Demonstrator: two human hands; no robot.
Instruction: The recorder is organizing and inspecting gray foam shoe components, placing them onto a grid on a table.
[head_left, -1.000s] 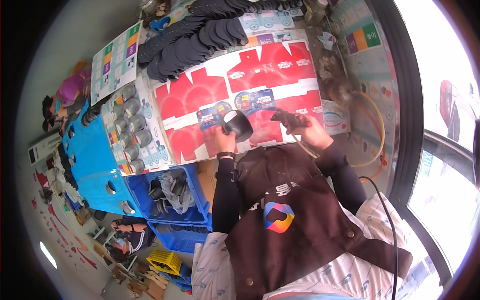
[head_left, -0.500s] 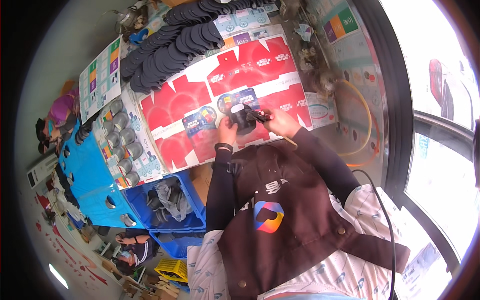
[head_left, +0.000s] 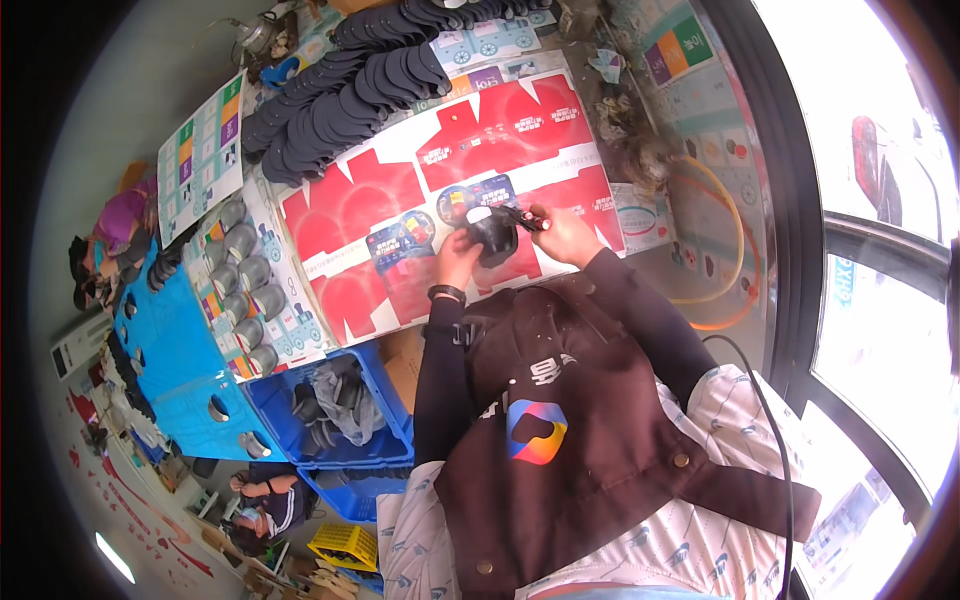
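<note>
My left hand (head_left: pixel 458 258) grips a black, rounded cup-shaped piece (head_left: pixel 493 240) with a pale patch on its upper edge. Its fingers are closed on the near left side of the piece. My right hand (head_left: pixel 563 238) is closed round a dark, slim hand tool (head_left: pixel 530 218) with a bit of red on it. The tool's far end meets the upper right edge of the black piece; its exact kind is too small to tell. Both hands are above red-and-white printed card sheets (head_left: pixel 350 200) on the worktable.
Overlapping rows of dark curved pads (head_left: pixel 350 105) lie at the far left. Several grey cup-shaped pieces (head_left: pixel 268 300) line the table's left side. A blue crate (head_left: pixel 390 385) stands below it. Yellow tubing (head_left: pixel 740 225) loops at right beside the window. A co-worker (head_left: pixel 262 510) sits lower left.
My right hand has shifted slightly right and turned, so the tool's red part shows. The black piece has tilted a little and shows more of its rounded side.
</note>
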